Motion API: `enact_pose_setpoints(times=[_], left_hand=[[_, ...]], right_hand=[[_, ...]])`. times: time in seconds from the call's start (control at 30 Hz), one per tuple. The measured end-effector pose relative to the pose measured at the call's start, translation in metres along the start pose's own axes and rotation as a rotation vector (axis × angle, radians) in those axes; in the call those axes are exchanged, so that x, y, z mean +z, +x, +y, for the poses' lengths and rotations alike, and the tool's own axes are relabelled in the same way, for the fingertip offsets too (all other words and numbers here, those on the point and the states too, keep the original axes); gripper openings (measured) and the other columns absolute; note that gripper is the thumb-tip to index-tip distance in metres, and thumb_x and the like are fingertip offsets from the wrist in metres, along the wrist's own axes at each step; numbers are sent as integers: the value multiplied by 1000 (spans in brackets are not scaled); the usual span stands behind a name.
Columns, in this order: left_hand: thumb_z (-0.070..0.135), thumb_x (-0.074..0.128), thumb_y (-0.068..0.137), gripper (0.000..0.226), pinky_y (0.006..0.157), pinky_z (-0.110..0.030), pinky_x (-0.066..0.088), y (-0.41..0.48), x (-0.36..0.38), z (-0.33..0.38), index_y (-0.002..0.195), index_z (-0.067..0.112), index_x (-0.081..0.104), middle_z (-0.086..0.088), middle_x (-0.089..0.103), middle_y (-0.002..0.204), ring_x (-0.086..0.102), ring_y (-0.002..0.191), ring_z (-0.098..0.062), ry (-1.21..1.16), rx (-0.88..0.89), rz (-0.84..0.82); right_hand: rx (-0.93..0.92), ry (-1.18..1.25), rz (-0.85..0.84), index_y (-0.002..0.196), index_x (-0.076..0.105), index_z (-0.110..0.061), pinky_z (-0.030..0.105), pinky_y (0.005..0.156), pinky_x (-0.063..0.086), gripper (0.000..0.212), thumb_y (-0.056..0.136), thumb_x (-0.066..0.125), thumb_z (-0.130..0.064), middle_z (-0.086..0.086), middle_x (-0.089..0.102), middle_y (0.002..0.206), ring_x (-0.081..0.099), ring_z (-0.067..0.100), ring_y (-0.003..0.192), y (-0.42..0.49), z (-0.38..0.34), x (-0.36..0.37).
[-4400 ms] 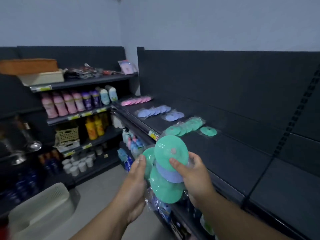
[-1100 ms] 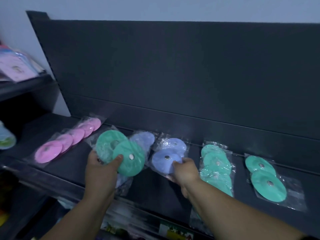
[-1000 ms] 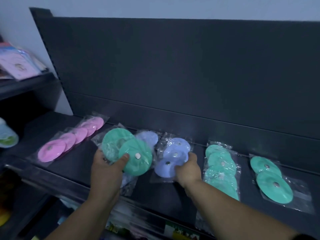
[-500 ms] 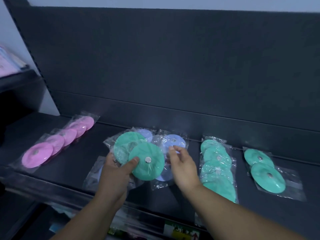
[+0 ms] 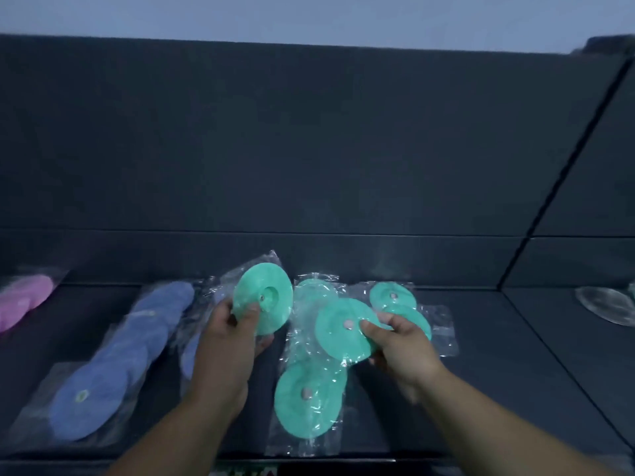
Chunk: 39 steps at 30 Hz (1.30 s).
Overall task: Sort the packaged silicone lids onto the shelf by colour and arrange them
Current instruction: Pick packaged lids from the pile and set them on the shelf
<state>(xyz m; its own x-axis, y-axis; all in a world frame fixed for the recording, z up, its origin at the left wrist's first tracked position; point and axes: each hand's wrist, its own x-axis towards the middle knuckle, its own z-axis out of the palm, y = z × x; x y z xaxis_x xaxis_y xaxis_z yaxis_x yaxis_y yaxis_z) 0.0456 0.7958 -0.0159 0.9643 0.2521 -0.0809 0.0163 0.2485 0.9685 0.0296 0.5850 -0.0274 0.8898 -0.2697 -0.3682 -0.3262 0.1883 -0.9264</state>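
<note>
We see a green lid [image 5: 263,312], a round disc in clear wrap, tilted up facing us above the shelf [image 5: 498,355]; the left hand [image 5: 230,341] has its fingers clamped on the lower rim. At its 3 o'clock the right hand [image 5: 402,348] pinches a second green lid [image 5: 343,329]. Below, a green pack [image 5: 309,396] lies lengthwise 6-to-12, with blue packs [image 5: 113,359] at 9 o'clock.

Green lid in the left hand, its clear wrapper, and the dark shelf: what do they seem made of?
Green lid in the left hand: likely soft silicone or rubber, matte, no glare. Wrapper: thin clear plastic film, glossy, crinkled, glinting. Shelf: dark matte flat panels, perhaps painted metal; unsure.
</note>
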Motion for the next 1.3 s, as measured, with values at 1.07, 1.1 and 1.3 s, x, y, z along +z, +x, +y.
enact_pose_setpoints(times=[1.07,1.1,1.3], left_hand=[[19,33,94,44,109,-36,32,-83,105,-149,130,39,49,-4,46,144,33,136,-19,1140,783,-569],[17,36,88,51,109,-40,29,-84,105,-151,132,40,46,-3,42,147,29,138,-19,1160,744,-598],[53,51,78,50,114,-26,24,-89,115,-143,127,55,42,19,29,146,29,137,-6,1146,516,-586]], right_hand=[[-275,-753,-194,111,66,-26,7,72,48,25,94,53,-12,-5,65,96,64,10,82,98,2,-151],[-308,-749,-170,116,64,-24,10,80,48,27,93,55,-12,-4,64,100,63,11,86,96,3,-152],[-541,-1007,-232,130,57,-22,9,98,30,41,90,63,-29,-5,38,142,48,10,116,67,16,-163]])
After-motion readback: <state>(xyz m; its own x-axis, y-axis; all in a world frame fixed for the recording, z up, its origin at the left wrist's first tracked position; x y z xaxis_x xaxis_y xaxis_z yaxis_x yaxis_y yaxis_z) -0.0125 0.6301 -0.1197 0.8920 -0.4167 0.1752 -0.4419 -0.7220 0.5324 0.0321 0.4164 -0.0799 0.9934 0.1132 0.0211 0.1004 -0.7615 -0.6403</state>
